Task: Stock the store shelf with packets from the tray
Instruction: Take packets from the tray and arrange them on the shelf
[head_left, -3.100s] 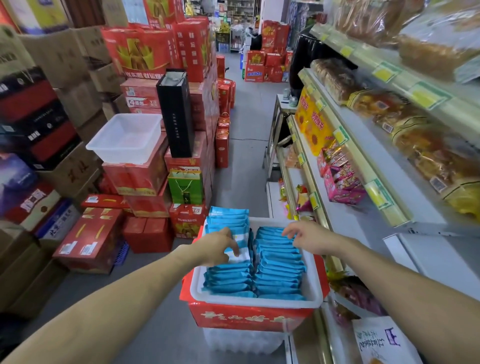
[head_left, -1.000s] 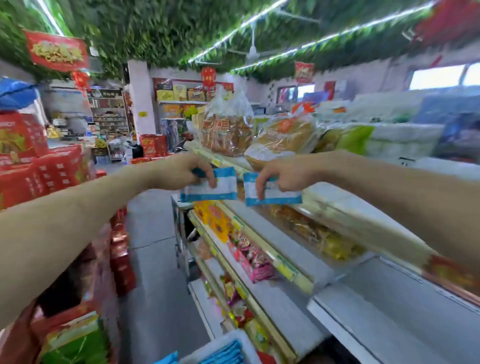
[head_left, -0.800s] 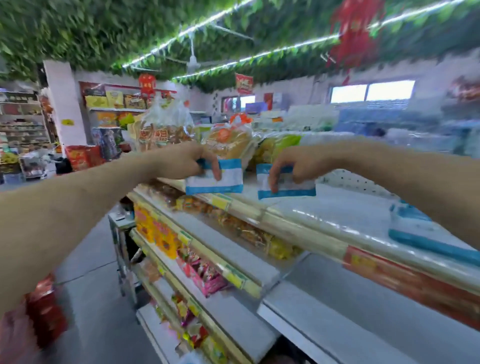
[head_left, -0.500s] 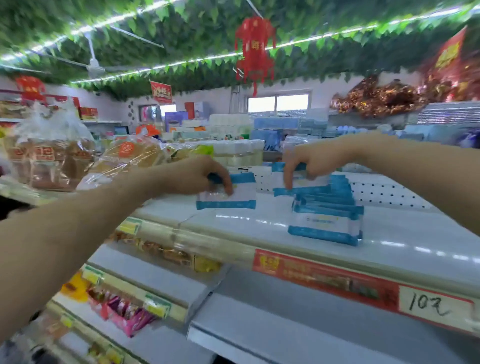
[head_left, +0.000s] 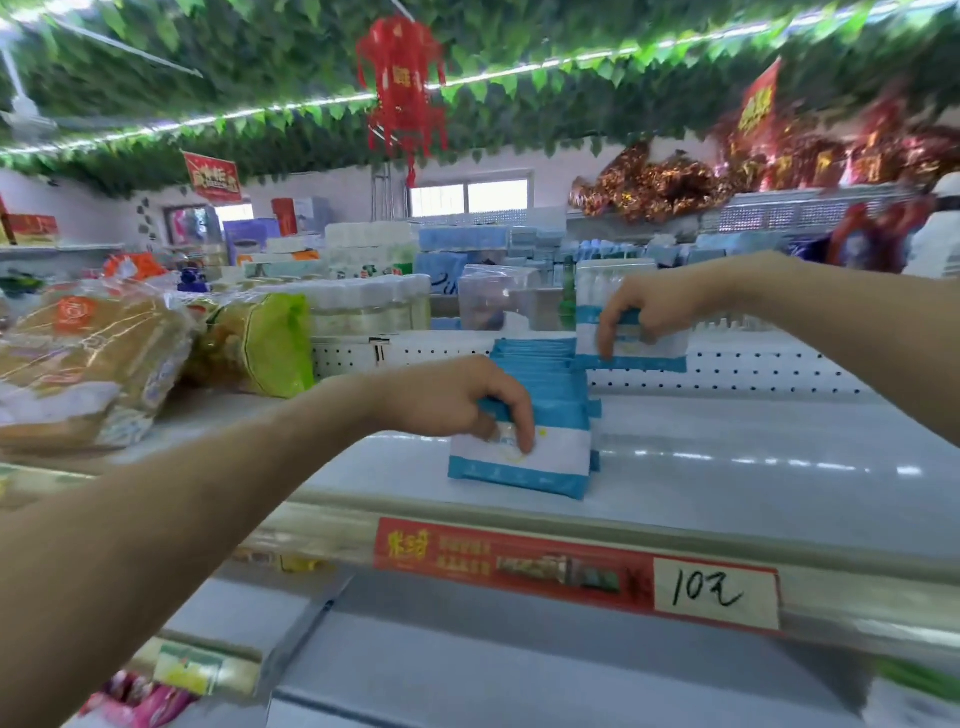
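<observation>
On the white top shelf (head_left: 727, 467) stands a row of blue-and-white packets (head_left: 545, 379), running from the front edge to the back. My left hand (head_left: 467, 405) grips a blue-and-white packet (head_left: 540, 462) by its top, pressed upright against the front of that row. My right hand (head_left: 649, 306) holds a second packet (head_left: 654, 351) up in the air, above and just right of the row's far end. The tray is out of view.
Bagged bread (head_left: 88, 364) and a green-wrapped loaf (head_left: 260, 348) lie on the shelf to the left. A red price strip (head_left: 576, 566) runs along the shelf edge. Lower shelves (head_left: 467, 654) sit below. A perforated back panel (head_left: 753, 364) borders the shelf's far side.
My view swung from the tray up to the top shelf. Both hands carried packets there; my left packet now stands at the row's front, my right packet hovers above its back.
</observation>
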